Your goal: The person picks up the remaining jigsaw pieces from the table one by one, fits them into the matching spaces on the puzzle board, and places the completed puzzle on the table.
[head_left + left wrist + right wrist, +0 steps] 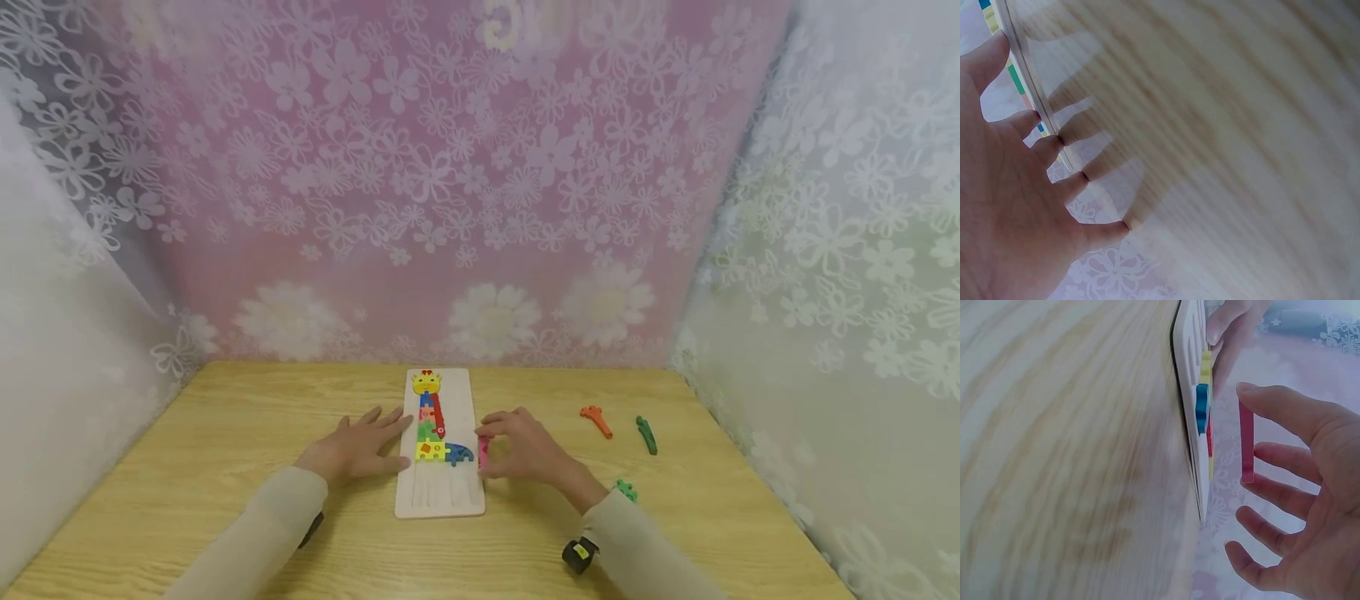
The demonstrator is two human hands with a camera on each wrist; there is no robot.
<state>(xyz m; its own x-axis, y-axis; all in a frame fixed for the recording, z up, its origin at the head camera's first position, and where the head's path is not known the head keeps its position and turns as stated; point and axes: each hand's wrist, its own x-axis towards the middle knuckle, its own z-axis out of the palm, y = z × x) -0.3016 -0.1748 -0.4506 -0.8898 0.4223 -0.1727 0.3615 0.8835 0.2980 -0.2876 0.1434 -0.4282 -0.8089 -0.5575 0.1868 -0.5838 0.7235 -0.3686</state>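
A pale wooden puzzle board [441,492] lies on the table, with a giraffe partly filled in. Its yellow head [427,382], a neck of several coloured pieces, a red piece [438,414], a yellow piece [431,451] and a blue piece [458,453] sit in it; grooves below are bare. My left hand [363,446] has its fingers spread, thumb and fingertips at the board's left edge. Between thumb and fingers my right hand [525,450] pinches a pink puzzle piece [1247,440] at the board's right edge; the right wrist view shows it raised off the table.
On the table to the right lie an orange piece [597,422], a dark green piece [647,435] and a light green piece [626,490], the last partly behind the right forearm. Flowered curtains [465,208] rise behind the table and along its sides.
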